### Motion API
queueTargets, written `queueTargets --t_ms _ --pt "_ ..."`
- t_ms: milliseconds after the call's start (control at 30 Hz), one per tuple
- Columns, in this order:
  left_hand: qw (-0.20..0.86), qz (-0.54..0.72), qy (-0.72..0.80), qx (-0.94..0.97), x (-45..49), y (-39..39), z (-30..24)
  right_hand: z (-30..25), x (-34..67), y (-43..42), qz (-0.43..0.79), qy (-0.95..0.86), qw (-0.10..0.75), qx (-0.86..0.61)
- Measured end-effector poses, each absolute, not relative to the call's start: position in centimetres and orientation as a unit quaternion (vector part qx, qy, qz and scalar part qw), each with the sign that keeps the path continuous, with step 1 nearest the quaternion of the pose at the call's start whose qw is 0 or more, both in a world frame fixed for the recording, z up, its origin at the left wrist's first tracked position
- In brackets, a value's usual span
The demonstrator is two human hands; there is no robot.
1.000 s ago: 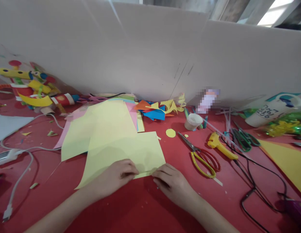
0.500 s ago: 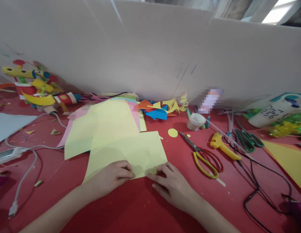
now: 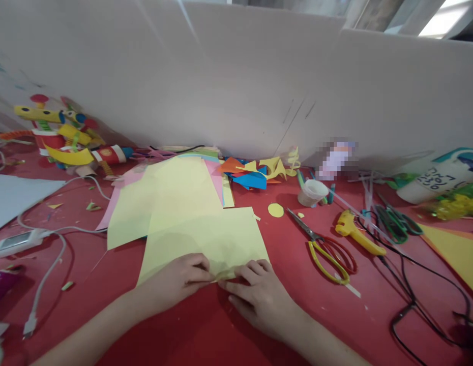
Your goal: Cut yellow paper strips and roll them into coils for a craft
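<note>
1. Left hand comes in low from the desk's near edge, wrist turned inward, fingers curled, thumb and forefinger clamped on the near edge of the pale yellow sheet
2. Right hand faces it from the other side, palm down, fingers bent over the same paper edge; the fingertips of the two hands are just beside each other; whether the right fingers actually pinch, I cannot tell
3. The sheet lies flat, midway along the desk, overlapping a stack of papers towards the back edge; the hands cover part of its near edge
4. Towards the desk's right edge: scissors open a little, a yellow glue gun with black cord, green-handled scissors
5. Along the back edge, before the wall: bright paper scraps, a white cup
6. Towards the back left corner, colourful toy figures; nearer, a white cable
</note>
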State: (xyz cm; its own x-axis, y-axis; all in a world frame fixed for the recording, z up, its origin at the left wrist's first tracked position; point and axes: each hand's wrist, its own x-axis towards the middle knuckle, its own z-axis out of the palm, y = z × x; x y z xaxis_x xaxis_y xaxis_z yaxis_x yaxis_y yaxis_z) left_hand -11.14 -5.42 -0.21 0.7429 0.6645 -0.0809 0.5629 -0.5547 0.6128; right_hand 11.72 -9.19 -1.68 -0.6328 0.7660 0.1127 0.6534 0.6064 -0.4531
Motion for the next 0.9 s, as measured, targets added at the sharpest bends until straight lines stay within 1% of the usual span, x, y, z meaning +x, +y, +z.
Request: queueTargets --t_ms 100,333,467,633,900 --pt "0.356 0.079 0.36 0.859 -11.5 -5.1 -0.3 -1.3 11.7 -9.0 0.2 -0.887 0.125 -0.397" --pt "0.388 0.08 0.376 0.837 -12.8 -4.7 -0.1 -1.0 11.4 -8.7 0.173 -0.898 0.101 -0.391" --pt "0.39 0.08 0.4 0.826 -13.5 -4.9 0.4 -0.9 11.0 -8.7 0.153 -0.905 0.1 -0.385" --pt "0.366 0.075 0.407 0.834 -13.6 -5.3 0.5 -1.1 10.5 -8.5 0.112 -0.913 0.086 -0.382" --pt "0.364 0.059 0.43 0.824 -14.5 -5.5 0.9 -1.2 10.0 -8.9 0.114 -0.914 0.087 -0.379"
